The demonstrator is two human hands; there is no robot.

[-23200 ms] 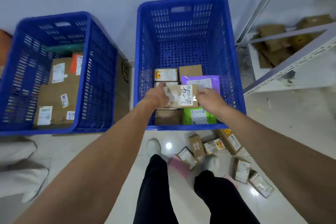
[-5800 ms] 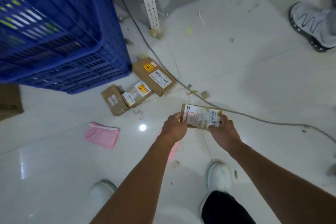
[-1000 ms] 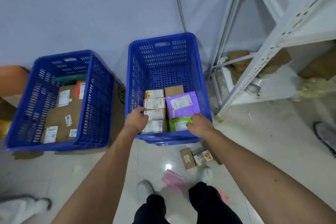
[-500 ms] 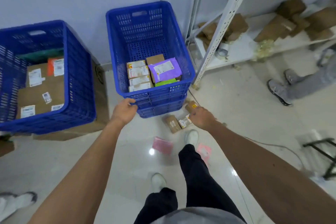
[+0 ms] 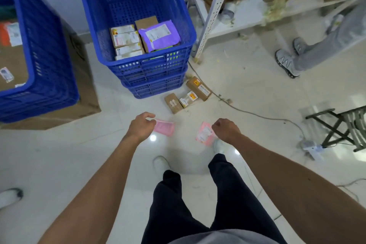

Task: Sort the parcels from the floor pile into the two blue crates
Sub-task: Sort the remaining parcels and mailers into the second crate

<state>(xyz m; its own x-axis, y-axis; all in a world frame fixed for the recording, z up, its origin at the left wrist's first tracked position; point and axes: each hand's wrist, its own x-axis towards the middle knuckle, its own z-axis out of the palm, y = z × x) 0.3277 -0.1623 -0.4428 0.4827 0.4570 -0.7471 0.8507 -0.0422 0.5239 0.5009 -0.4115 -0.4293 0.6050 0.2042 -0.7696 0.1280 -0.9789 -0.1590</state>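
Pink mailers (image 5: pixel 164 127) lie flat on slick floor; empty, loosely curled fingers (image 5: pixel 149 115) may slip pinching one.

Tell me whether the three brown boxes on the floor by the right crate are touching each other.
Touching. The head view shows the left box, middle box and right box lying edge to edge in a row with no floor visible between them.

three brown cardboard parcels (image 5: pixel 188 95) lay flat in a row on the pale floor, touching one another just beside the base of the right blue crate (image 5: pixel 150 77), and two pink mailers (image 5: pixel 165 127) lay flat nearer the feet. the right crate held labelled boxes and a purple mailer (image 5: pixel 159 35). the left blue crate (image 5: pixel 45 61) held larger brown boxes.
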